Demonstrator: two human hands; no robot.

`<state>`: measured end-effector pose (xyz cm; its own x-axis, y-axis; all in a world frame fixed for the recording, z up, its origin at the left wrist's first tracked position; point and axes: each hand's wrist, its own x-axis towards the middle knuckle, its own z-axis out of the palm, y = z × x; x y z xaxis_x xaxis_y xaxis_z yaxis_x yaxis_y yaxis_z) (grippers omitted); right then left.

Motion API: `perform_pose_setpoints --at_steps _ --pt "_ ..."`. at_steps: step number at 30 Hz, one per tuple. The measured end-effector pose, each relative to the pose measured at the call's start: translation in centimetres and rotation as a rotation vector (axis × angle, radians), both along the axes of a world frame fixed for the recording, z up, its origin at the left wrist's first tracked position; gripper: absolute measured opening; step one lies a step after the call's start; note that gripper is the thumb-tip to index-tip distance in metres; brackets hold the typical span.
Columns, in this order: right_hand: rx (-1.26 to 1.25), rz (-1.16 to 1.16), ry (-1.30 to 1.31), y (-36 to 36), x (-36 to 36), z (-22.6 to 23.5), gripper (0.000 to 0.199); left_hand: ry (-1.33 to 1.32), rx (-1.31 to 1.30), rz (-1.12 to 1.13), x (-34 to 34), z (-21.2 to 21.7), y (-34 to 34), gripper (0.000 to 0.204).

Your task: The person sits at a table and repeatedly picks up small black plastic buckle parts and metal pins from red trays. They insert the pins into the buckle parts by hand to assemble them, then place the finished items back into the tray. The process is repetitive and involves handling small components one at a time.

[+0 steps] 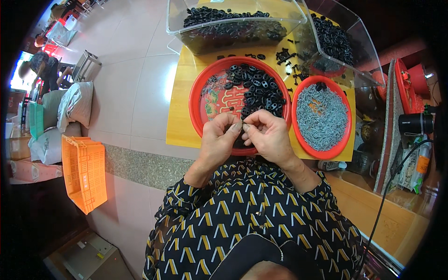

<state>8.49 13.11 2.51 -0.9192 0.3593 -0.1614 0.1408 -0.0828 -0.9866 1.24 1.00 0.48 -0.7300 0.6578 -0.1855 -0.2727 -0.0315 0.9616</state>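
Note:
Over the near part of a round red tray (194, 100), my left hand (218, 135) and my right hand (268, 135) meet, fingertips pinched together. A tiny dark piece shows between them; the fingers cover most of it, so its kind cannot be made out. Small black oval parts (263, 86), many with two holes, fill the tray's right side. The printed floor of the tray shows on the left. To the right of my right hand, a second red tray (347, 128) holds a heap of small silvery metal pieces (322, 116).
Two clear plastic bins (235, 23) (364, 35) of black parts stand on the yellow table (179, 126). Loose black screw-like pieces (287, 56) lie between bins and trays. On the floor at left is an orange crate (86, 172). A black cable (387, 182) hangs at right.

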Motion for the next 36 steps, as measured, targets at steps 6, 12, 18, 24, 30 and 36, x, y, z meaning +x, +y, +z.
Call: perform_pose_setpoints --at_steps 6,12,18,24,30,36 --pt "-0.137 -0.068 0.048 1.9 -0.1 -0.6 0.009 0.020 0.044 0.125 -2.0 0.4 -0.2 0.013" --pt "-0.138 -0.127 0.044 4.3 0.9 -0.8 0.010 0.577 -0.270 0.149 -4.2 0.2 -2.9 0.018" --pt "-0.155 -0.110 0.007 3.9 1.2 -0.8 0.009 1.070 -0.600 -0.055 -3.5 -0.1 -1.1 0.014" --pt "-0.155 -0.122 -0.001 4.3 1.6 -0.8 0.008 1.075 -0.542 -0.042 -3.3 -0.3 0.2 0.016" --pt "-0.166 -0.098 0.009 4.2 1.4 -1.0 0.007 1.090 -0.343 -0.107 -2.7 -0.1 2.7 0.020" --pt "-0.170 -0.092 -0.008 4.1 1.3 -1.0 0.008 1.177 -0.384 -0.159 -3.0 -2.0 3.4 0.016"
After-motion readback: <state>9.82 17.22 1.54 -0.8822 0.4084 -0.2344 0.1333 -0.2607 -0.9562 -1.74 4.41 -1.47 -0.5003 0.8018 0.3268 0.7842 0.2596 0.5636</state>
